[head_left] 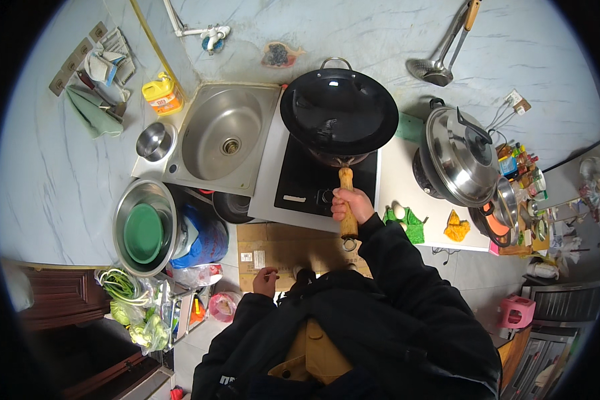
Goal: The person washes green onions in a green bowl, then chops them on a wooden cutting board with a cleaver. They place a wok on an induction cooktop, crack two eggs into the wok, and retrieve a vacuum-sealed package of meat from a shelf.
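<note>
My right hand (354, 205) grips the wooden handle (348, 220) of a black wok (340, 110). The wok sits over the far part of a built-in black cooktop (300, 175), tilted with its dark, glossy inside in view. Whether its base touches the glass I cannot tell. Low at my side hangs my left hand (266, 282), fingers loosely bent, with nothing seen in it. On the counter right of the cooktop lies a green cloth (414, 231) with a pale egg-shaped object (399, 212) at its edge. An orange-yellow cloth (456, 227) is farther right.
Left of the cooktop is a steel sink (215, 150). A lidded steel pot (462, 155) and bottles (515, 160) stand at right. A metal basin (147, 270) holds a green bowl (143, 233). Bagged vegetables (147, 325) are at lower left; flattened cardboard (280, 240) covers the floor.
</note>
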A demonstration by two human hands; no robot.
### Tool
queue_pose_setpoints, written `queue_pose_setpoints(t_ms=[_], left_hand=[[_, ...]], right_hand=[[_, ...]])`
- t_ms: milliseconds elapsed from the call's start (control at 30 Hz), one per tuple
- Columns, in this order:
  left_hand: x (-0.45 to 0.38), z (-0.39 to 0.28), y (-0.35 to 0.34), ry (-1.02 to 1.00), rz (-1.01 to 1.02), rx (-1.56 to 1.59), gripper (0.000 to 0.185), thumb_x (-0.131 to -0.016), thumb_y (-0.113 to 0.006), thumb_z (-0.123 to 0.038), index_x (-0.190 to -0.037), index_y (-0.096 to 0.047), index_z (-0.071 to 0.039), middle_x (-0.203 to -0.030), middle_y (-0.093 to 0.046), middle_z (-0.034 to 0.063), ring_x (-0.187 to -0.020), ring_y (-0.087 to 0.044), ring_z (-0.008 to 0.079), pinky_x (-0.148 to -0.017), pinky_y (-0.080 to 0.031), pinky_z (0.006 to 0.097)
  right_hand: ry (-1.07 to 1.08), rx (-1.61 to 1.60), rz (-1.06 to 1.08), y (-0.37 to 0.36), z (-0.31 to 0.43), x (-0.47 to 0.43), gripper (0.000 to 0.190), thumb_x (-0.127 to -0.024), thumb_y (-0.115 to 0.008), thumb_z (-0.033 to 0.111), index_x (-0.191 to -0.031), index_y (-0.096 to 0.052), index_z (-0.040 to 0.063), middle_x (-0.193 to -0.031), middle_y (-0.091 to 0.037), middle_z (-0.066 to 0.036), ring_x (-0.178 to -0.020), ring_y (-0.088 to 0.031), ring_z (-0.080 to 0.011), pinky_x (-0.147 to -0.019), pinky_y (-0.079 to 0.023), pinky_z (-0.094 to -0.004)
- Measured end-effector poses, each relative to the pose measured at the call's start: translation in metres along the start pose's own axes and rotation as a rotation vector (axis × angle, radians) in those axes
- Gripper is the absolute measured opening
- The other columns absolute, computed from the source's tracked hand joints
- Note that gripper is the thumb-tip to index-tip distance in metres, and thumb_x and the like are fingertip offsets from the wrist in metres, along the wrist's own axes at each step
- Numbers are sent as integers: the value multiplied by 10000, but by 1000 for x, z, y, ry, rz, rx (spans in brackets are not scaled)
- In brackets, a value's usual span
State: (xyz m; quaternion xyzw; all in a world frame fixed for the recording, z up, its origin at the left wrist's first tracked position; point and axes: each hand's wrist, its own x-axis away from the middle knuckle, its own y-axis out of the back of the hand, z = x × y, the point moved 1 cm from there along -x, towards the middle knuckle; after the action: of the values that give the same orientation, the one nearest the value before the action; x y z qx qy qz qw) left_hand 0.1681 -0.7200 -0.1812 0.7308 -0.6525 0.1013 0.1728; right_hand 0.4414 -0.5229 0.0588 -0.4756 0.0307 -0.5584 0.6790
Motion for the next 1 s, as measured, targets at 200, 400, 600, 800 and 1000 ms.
queue_pose_setpoints(t_ms=[200,400,600,800,1000], left_hand=[[1,4,6,-2,-29,10,145,-881,-535,-66,-989,-611,-6,-910,-659,94,-793,-672,193,-710,-520,281],[0,15,16,12,-55,-52,156,-880,-535,-82,-980,-628,-9,-903,-669,96,-784,-675,192,-709,-517,283],[3,20,10,31,-48,6,154,-885,-539,-93,-981,-633,-17,-901,-665,79,-787,-666,175,-712,-512,276],[16,19,-6,29,-42,-14,289,-843,-600,-84,-1123,-542,-41,-920,-637,78,-800,-623,161,-730,-506,280],[23,12,-27,14,-34,-56,366,-820,-608,-80,-1166,-494,-44,-928,-631,89,-794,-612,160,-724,-502,278]], right_hand=[[-15,11,-26,2,2,2,116,-854,-540,114,-800,-447,71,-644,-397,-3,-506,-377,-89,-454,-340,-244],[-29,-31,6,12,-9,1,120,-854,-545,117,-819,-438,73,-644,-405,-6,-501,-386,-90,-451,-351,-250],[11,26,-61,19,-20,3,151,-849,-557,102,-843,-407,86,-647,-412,-11,-488,-408,-95,-443,-366,-263],[-7,3,-30,27,-16,3,155,-850,-561,105,-850,-406,94,-658,-415,-11,-494,-412,-96,-442,-371,-267],[14,-66,-34,31,-22,0,160,-854,-572,99,-881,-414,102,-652,-419,-10,-486,-408,-99,-433,-371,-268]])
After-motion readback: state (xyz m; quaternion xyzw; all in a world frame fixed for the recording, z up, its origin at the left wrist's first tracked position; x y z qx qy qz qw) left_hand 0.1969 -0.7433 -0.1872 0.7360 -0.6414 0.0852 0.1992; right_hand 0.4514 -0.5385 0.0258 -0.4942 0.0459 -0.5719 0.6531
